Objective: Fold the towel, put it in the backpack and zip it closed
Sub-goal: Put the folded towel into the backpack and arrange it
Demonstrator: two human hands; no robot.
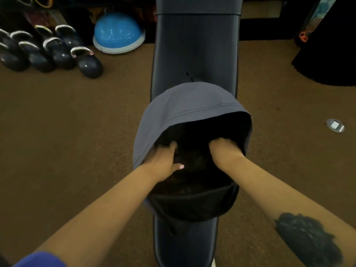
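Both hands, left hand (163, 160) and right hand (221, 149), reach inside the open backpack (185, 105); grip hidden.

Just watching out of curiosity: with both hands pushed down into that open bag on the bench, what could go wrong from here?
The backpack lies on a narrow bench and overhangs both its sides, so pushing with the left hand and right hand might tip it onto the floor. The inside is dark, so the towel cannot be made out; if it bunches near the opening, the zipper may snag on it later.
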